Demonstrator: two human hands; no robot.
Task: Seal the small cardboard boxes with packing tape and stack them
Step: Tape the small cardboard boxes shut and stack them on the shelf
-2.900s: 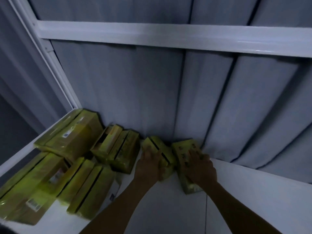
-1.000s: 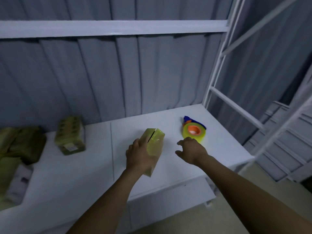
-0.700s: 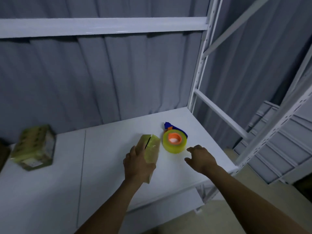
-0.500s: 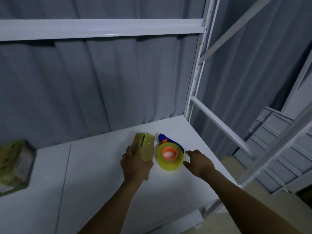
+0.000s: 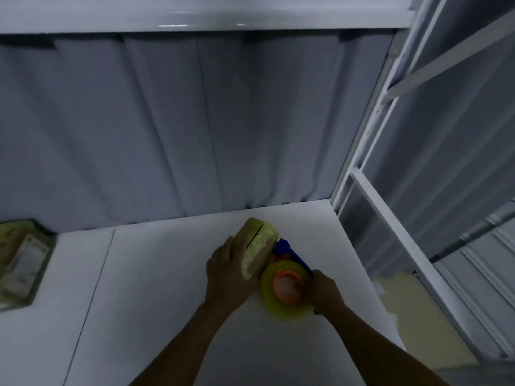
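Two hands work close together near the right end of a white shelf (image 5: 167,274). The left hand (image 5: 227,274) holds a box (image 5: 259,246) from its left side, palm against the face and fingers curled round the near end. The box is yellowish and glossy, and a dark slit runs along its upper face between the flaps. It lies aslant, its far end pointing towards the back of the shelf; whether it rests on the shelf or is held just above it cannot be told. Just right of the box is the tape (image 5: 278,306), a yellow roll with an orange core (image 5: 285,286), lying flat. The box's near right edge meets the roll. A blue dispenser (image 5: 288,247) shows behind the roll, partly hidden by the box. The right hand (image 5: 326,292) grips the roll at its right rim, fingers curled over the edge and the thumb reaching towards the core.

Well apart, at the left edge of view, a second box (image 5: 22,263) lies on the same shelf, a pale label on its top. A grey curtain (image 5: 195,121) hangs behind the shelf, a white beam (image 5: 195,12) crosses above, and a white post (image 5: 362,135) stands at the shelf's right back corner. Tan floor (image 5: 418,316) shows below to the right.
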